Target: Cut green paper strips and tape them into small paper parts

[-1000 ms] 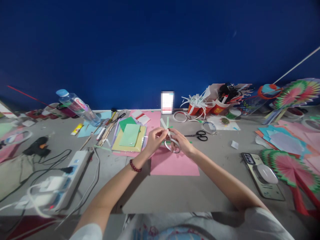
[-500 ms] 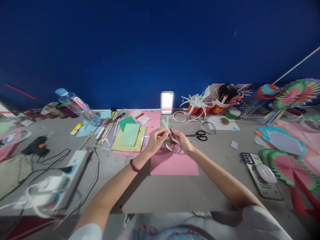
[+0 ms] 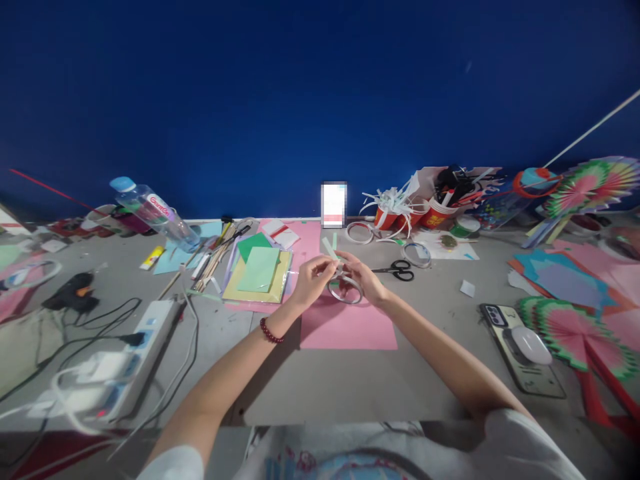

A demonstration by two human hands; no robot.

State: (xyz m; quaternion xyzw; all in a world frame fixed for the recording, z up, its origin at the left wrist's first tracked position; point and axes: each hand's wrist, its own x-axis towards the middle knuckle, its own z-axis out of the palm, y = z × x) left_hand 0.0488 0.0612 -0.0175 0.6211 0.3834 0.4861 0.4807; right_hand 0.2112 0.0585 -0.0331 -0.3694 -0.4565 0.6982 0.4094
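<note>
Over the pink paper, my two hands are close together in the middle. My left hand, a dark red bead bracelet at its wrist, pinches a pale paper strip between thumb and fingertips; its upper end sticks up past the fingers. My right hand has its fingers closed around the upper side of a white tape roll, which hangs tilted below both hands. The exact contact between strip and tape is hidden by the fingers. Black-handled scissors lie just right of my right hand.
Green and yellow paper packs and thin sticks lie to the left, with a plastic bottle and power strip. Red cups, another tape roll, a phone and folded paper fans are on the right.
The pale strip's upper end has dropped slightly and leans a little more to the left. My right fingers have shifted over the tape roll, which has moved slightly up and left.
</note>
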